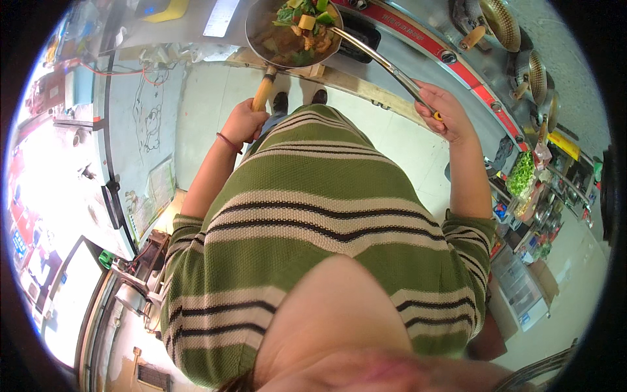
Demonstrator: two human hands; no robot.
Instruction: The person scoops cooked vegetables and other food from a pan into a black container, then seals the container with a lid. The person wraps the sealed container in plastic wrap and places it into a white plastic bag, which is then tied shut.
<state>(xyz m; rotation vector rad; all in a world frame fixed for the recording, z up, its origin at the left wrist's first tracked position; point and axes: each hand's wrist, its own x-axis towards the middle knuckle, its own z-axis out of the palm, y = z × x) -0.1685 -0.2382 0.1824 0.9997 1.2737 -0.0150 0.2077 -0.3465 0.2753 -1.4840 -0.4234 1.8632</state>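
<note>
My left hand (243,123) grips the wooden handle (263,91) of a metal wok (259,39) at the top of the head view. Inside the wok lie browned pieces that look like meat (321,41), yellow cubes (307,22), green pepper pieces (325,18) and leafy greens, with brown liquid below them. Closed around the end of a long metal utensil handle (379,58) is my right hand (443,111). That utensil reaches left into the wok, where food hides its working end.
A red-fronted stove (431,44) with knobs runs along the right. Several wooden-handled pans (499,24) hang or stand beyond it. Chopped greens (521,175) sit farther right. A white paper slip (220,17) lies on the metal counter left of the wok. A pale cabinet (142,108) stands at left.
</note>
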